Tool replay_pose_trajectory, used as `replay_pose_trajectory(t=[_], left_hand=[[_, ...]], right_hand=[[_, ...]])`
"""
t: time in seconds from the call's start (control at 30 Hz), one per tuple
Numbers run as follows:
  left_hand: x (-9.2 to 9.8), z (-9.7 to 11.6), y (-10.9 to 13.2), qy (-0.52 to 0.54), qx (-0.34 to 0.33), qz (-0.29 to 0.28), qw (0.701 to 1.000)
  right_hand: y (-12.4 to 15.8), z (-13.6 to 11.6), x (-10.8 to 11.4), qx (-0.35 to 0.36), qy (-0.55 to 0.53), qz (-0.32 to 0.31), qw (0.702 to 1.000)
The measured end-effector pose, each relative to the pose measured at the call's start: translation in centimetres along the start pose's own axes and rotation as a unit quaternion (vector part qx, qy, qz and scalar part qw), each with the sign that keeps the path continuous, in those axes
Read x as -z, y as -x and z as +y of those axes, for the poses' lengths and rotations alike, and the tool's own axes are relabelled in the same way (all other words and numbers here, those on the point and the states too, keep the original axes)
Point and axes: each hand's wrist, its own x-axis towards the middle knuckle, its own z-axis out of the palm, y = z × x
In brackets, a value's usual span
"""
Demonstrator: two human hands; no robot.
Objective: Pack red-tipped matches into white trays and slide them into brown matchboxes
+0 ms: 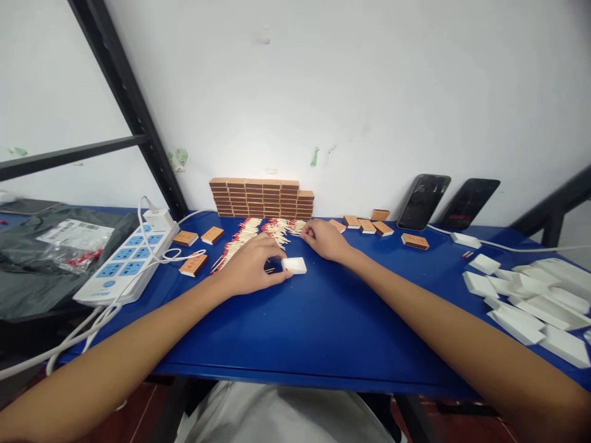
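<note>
My left hand (253, 266) grips a small white matchbox tray (295, 266) by its left end, thumb at the front and fingers behind. The tray lies on the blue table. Red-tipped matches (247, 231) lie in rows just beyond this hand, partly covered by it. My right hand (325, 239) is curled with its fingertips pinched together beside the right-hand heap of matches (295, 226). Whatever is between those fingertips is too small to make out. Behind the matches stands a stacked wall of matchboxes (256, 198).
Loose matchboxes lie left (193, 264) and right (414, 240) on the blue table (295, 332). A white power strip (129, 258) with cables and a dark plastic bag (60, 258) are at left. Two phones (423, 202) lean on the wall; white trays (530, 289) pile up at right.
</note>
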Motion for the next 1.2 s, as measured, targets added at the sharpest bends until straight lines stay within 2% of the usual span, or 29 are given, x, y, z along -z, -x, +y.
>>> replay_pose_trajectory(t=[0.17,0.33,0.5,0.7,0.87,0.93,1.0,1.07,1.13,1.2], left_hand=[[0.0,0.1,0.0,-0.001,0.003,-0.001,1.000],[0.0,-0.1,0.0,-0.005,0.001,-0.004,1.000],[0.0,-0.4,0.0,-0.020,0.010,0.008,1.000],[-0.1,-0.9,0.0,-0.051,0.030,0.020,0.998],[-0.2,-0.9,0.0,-0.039,0.028,0.013,0.999],[-0.2,-0.8,0.0,-0.037,0.020,0.008,0.999],[-0.2,-0.7,0.0,-0.033,0.013,0.008,0.999],[-0.2,-0.6,0.0,-0.029,0.007,0.010,1.000],[-0.2,-0.5,0.1,-0.025,0.006,0.011,1.000],[-0.2,-0.5,0.1,-0.020,0.009,0.009,1.000]], right_hand=[[-0.1,0.1,0.0,0.026,0.001,0.012,1.000],[0.0,0.1,-0.1,0.013,0.014,-0.005,1.000],[1.1,-0.1,1.2,0.044,0.006,-0.029,0.999],[3.8,-2.7,4.0,0.121,-0.047,-0.067,0.989],[4.8,-4.7,3.7,0.143,-0.043,-0.103,0.983],[4.2,-4.2,3.3,0.157,-0.063,-0.085,0.982],[3.2,-2.6,2.9,0.150,-0.071,-0.026,0.986],[1.9,-0.5,2.6,0.105,-0.051,0.046,0.992],[0.9,1.6,2.3,0.073,-0.027,0.056,0.995],[0.1,3.2,1.9,0.064,-0.012,0.039,0.997]])
